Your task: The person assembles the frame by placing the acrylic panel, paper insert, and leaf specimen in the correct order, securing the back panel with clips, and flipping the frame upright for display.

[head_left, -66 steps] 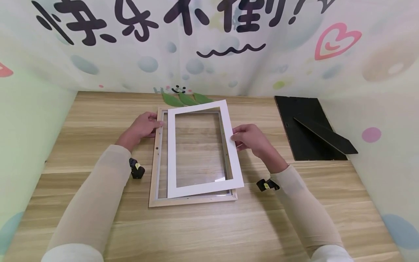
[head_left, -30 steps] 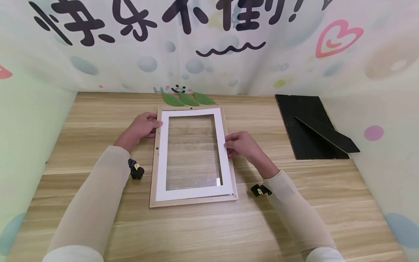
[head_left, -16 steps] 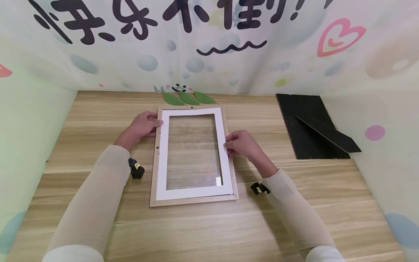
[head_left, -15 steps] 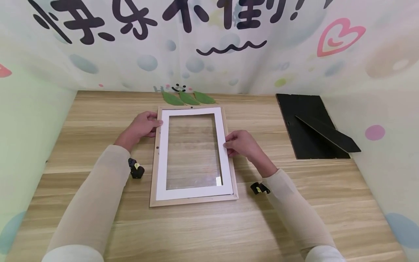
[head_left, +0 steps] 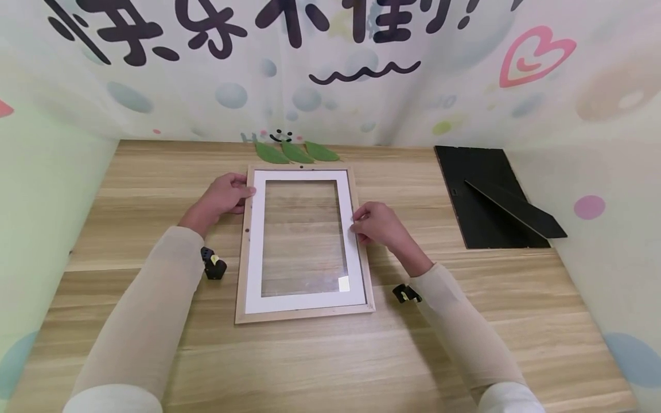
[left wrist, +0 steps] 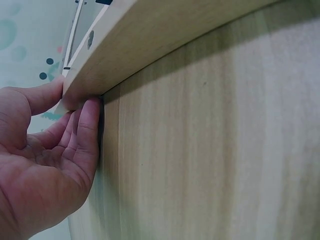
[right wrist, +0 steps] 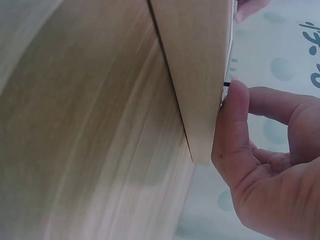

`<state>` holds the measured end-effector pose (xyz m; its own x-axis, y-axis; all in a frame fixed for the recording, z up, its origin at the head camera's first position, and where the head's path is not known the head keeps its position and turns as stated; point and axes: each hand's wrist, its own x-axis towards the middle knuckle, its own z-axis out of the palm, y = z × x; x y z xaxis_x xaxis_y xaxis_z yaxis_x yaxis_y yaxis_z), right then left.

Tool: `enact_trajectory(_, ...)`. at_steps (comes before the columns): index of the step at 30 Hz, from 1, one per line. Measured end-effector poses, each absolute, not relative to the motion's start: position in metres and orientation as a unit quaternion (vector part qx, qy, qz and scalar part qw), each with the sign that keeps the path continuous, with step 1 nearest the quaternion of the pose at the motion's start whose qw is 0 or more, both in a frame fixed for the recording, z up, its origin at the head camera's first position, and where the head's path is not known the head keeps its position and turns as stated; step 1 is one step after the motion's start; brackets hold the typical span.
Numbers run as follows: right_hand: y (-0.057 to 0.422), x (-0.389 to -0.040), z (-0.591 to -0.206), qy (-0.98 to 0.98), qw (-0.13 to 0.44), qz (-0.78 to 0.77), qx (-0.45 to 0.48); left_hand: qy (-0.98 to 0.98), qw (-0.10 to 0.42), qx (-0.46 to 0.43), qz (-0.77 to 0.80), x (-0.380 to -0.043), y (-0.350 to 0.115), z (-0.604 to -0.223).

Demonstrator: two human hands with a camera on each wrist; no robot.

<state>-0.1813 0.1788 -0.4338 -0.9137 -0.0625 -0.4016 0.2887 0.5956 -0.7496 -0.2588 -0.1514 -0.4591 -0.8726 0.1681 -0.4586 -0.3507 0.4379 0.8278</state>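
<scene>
In the head view a pale wooden picture frame [head_left: 304, 314] lies on the table with glass [head_left: 304, 241] in it. A white picture mat [head_left: 255, 241] sits inside its rim, over the glass. My left hand [head_left: 222, 195] grips the frame's left side, thumb on top; the left wrist view shows the fingers curled against the outer side of the wooden frame [left wrist: 125, 45]. At the right edge, my right hand [head_left: 379, 223] has its thumb and forefinger close together on the mat's edge. In the right wrist view its bent digits touch the upper edge of the frame [right wrist: 197, 65].
Three green leaves [head_left: 296, 152] lie behind the frame at the back of the table [head_left: 304, 367]. To the right is a black backing board [head_left: 485, 223] with its stand leg [head_left: 516, 207] raised. A printed cloth [head_left: 206, 115] hangs behind the table.
The right hand has brought the white mat left and down from a tilt above the frame into its rim. Lately the mat has shifted slightly and lies flatter. The left hand has stayed on the frame.
</scene>
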Motion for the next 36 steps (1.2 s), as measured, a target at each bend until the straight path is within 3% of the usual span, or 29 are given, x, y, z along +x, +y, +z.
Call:
enact_trajectory(23, 0.175, -0.187, -0.433, 0.904, 0.213, -0.370, 0.035, 0.838, 0.225, -0.057, 0.494, -0.256, -0.148, -0.456)
enact_trajectory(28, 0.174, -0.196, -0.427, 0.899, 0.233, -0.370, 0.016, 0.840, 0.222, -0.060, 0.491, -0.257, -0.149, -0.455)
enact_trajectory(36, 0.167, -0.224, -0.416, 0.910, 0.219, -0.351, -0.006, 0.837, 0.223, -0.054, 0.497, -0.257, -0.147, -0.457)
